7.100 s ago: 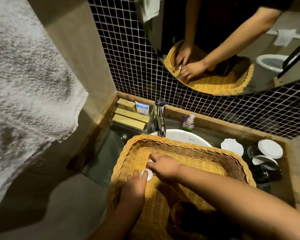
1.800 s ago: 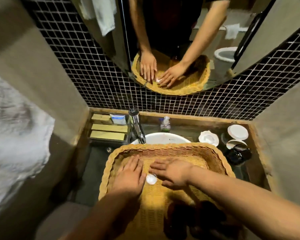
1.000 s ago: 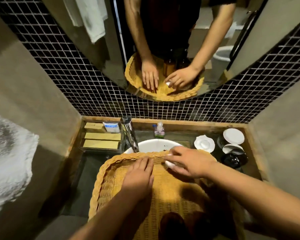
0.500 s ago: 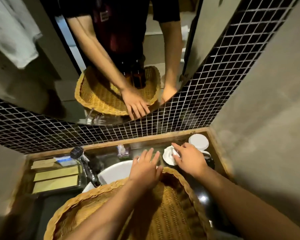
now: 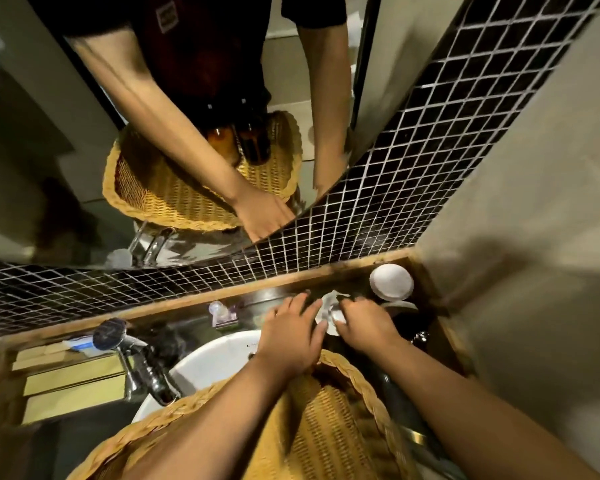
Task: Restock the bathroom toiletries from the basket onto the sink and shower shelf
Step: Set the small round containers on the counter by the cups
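Dim vanity counter (image 5: 187, 317): my right hand (image 5: 368, 327) pinched a small white soap (image 5: 333, 311) over its dish (image 5: 326, 306); left hand (image 5: 291, 334) splayed, empty. Probably light and slippery, best held by the edges.

- No text reads clearly anywhere.
- The white basin (image 5: 219, 358) carries a small dark mark near its rim, too small to read.
- In the mirror (image 5: 84, 133), a pale patch sits on the person's dark shirt; its lettering is blurred.
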A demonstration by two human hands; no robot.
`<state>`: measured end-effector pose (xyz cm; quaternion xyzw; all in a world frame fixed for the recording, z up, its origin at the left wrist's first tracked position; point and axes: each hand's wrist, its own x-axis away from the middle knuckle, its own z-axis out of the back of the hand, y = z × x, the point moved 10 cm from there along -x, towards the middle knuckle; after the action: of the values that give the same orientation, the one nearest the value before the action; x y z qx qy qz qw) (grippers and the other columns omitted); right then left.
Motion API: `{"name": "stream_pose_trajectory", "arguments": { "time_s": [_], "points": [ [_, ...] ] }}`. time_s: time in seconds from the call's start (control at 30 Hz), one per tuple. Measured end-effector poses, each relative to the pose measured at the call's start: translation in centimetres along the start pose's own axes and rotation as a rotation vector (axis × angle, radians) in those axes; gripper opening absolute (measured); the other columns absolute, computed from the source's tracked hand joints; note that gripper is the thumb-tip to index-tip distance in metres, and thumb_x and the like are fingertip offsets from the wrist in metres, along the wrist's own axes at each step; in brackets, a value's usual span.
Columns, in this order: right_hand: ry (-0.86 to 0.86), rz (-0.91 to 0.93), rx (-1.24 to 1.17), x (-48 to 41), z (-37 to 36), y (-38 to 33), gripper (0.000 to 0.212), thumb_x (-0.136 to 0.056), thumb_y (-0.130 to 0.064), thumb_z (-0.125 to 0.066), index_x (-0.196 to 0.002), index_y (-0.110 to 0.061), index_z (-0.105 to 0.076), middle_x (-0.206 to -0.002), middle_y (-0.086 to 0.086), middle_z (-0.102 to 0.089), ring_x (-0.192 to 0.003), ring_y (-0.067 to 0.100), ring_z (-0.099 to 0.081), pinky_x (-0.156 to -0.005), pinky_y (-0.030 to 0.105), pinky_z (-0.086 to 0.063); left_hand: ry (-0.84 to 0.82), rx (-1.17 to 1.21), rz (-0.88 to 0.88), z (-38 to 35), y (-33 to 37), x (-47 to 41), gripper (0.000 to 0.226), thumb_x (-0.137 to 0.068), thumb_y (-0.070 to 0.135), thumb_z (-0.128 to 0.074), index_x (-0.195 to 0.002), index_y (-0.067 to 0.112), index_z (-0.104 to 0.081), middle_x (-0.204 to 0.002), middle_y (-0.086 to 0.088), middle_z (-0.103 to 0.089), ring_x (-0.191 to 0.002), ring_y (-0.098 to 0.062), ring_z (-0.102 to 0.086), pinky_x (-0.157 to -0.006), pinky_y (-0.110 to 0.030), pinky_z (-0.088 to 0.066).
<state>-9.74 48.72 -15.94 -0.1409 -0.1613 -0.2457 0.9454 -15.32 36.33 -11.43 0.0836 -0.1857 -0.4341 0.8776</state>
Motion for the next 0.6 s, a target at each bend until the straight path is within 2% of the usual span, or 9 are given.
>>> {"name": "stream_pose_trajectory", "arguments": {
  "time_s": [0.1,0.33,0.6],
  "points": [
    [-0.041,0.015,0.008,-0.2,-1.3,0.1,0.043,-0.099,-0.036,-0.05,-0.14,-0.023,-0.05,-0.135,0.009,-0.055,-0.115,0.027,-0.06,-0.091,0.04,-0.053,0.027,0.048,0.0,-0.3,-0.4,0.0,0.055,-0.102,0.056,-0.027,-0.15,0.032,-0.038,-0.158,-0.001,-0.034,-0.144,-0.022,-0.029,-0.112,-0.043,-0.025],
    [0.025,0.08,-0.026,-0.1,-1.5,-0.5,0.044,-0.102,-0.033,-0.047,-0.143,-0.019,-0.046,-0.135,0.009,-0.053,-0.115,0.024,-0.058,-0.089,0.034,-0.052,0.063,0.082,0.0,-0.2,-0.4,0.3,0.053,-0.102,0.053,-0.03,-0.149,0.032,-0.042,-0.156,0.002,-0.037,-0.143,-0.019,-0.029,-0.11,-0.04,-0.025],
    [0.013,0.059,-0.076,-0.3,-2.3,-0.5,0.052,-0.101,-0.027,-0.052,-0.149,-0.018,-0.039,-0.144,0.009,-0.047,-0.12,0.025,-0.057,-0.094,0.033,-0.051,0.077,0.104,0.009,-0.3,-0.7,0.2,0.049,-0.102,0.047,-0.034,-0.147,0.029,-0.047,-0.153,0.003,-0.041,-0.141,-0.017,-0.031,-0.109,-0.037,-0.025]
  ]
}}
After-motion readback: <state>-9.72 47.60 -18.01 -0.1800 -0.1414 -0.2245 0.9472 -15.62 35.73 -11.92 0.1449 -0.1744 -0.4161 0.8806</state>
